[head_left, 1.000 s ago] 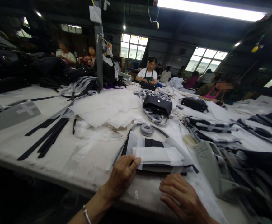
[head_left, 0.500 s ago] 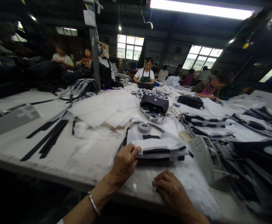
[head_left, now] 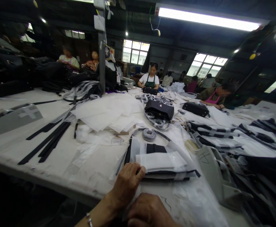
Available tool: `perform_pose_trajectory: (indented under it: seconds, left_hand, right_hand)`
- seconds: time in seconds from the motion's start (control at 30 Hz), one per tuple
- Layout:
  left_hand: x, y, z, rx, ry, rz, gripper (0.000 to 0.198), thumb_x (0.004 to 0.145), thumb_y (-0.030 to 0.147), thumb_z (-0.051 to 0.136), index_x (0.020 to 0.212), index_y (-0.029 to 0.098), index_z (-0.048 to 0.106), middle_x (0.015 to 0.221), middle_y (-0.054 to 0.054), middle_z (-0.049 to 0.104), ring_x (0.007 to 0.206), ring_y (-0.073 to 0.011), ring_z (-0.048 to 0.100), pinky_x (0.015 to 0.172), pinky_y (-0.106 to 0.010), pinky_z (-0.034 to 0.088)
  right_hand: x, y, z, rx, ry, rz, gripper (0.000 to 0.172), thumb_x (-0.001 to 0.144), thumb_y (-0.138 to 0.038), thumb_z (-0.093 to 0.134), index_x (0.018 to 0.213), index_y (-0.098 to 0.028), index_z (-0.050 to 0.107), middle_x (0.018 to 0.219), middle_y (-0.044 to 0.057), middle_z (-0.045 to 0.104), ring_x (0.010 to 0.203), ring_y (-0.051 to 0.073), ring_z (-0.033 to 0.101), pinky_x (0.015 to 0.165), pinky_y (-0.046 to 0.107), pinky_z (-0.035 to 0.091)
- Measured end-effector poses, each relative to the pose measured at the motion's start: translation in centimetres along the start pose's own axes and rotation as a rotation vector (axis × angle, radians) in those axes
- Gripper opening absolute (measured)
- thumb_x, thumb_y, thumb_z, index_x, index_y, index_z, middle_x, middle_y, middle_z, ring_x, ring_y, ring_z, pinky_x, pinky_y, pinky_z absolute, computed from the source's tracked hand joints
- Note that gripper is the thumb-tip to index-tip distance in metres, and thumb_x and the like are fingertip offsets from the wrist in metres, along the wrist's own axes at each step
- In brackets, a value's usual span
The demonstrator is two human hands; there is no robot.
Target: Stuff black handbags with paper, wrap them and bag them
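Observation:
A flattened black bag (head_left: pixel 155 148) lies in front of me, partly covered by translucent wrapping and a folded white sheet (head_left: pixel 159 161). My left hand (head_left: pixel 127 179) is closed on the bag's near left corner, thumb toward the white sheet. Close to my left wrist, my right hand (head_left: pixel 149 209) has curled fingers, low at the table's edge. A pale, clear strip shows between the two hands, but what the right fingers hold is hidden. Just behind the bag sits a coiled wrapped strap (head_left: pixel 149 134).
Right of the bag stands a grey tape dispenser (head_left: pixel 213 170) beside piled black pieces. Black straps (head_left: pixel 55 142) and white sheets (head_left: pixel 107 108) lie to the left. Another black bag (head_left: pixel 160 110) stands farther back. Several people sit around the tables, one in a green apron (head_left: pixel 150 81).
My right hand has moved left and toward me, up to my left wrist, and its fingers have curled. My left hand stays at the bag's corner. The view has tilted up slightly.

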State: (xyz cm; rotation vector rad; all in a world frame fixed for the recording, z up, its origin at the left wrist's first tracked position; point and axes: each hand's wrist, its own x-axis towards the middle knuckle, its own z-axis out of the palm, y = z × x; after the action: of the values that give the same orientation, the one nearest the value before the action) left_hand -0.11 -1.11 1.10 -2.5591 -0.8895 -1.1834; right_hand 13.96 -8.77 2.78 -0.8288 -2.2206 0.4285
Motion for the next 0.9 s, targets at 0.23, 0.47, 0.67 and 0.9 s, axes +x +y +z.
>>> perform_pose_trajectory:
  seconds: [0.23,0.47,0.67,0.9]
  left_hand:
    - [-0.2,0.0,0.6,-0.020,0.106,0.005,0.022,0.098,0.009,0.043,0.107,0.013,0.062,0.099,-0.009,0.062,0.087,-0.0192,0.058,0.080,-0.032,0.051]
    - [0.1,0.1,0.2,-0.024,0.134,-0.003,0.027,0.101,0.010,0.040,0.106,0.014,0.066,0.108,-0.009,0.064,0.093,-0.0171,0.060,0.084,-0.030,0.051]
    - [-0.2,-0.1,0.4,-0.045,0.089,0.035,0.024,0.100,0.010,0.043,0.107,0.013,0.066,0.127,-0.010,0.062,0.106,-0.0193,0.059,0.089,-0.032,0.048]
    - [-0.3,0.0,0.3,-0.050,0.081,0.009,0.026,0.101,0.012,0.041,0.109,0.014,0.066,0.107,-0.007,0.068,0.102,-0.0193,0.060,0.091,-0.033,0.046]
  right_hand:
    - [6.3,8.8,-10.4,-0.323,0.033,0.617,0.023,0.090,-0.027,0.056,0.103,-0.019,0.073,0.110,0.013,0.073,0.106,0.029,0.065,0.098,0.043,0.046]
    - [10.4,14.9,-7.7,-0.196,-0.233,0.711,0.031,0.092,-0.032,0.050,0.077,-0.021,0.074,0.078,0.003,0.074,0.077,0.021,0.067,0.073,0.029,0.047]
    - [10.5,15.2,-7.2,-0.116,-0.187,0.726,0.033,0.091,-0.037,0.049,0.095,-0.019,0.076,0.093,0.006,0.076,0.087,0.024,0.067,0.082,0.034,0.048]
    - [9.9,15.4,-7.1,-0.030,-0.168,0.699,0.034,0.085,-0.036,0.056,0.110,-0.022,0.075,0.111,0.003,0.075,0.104,0.024,0.068,0.097,0.035,0.048]
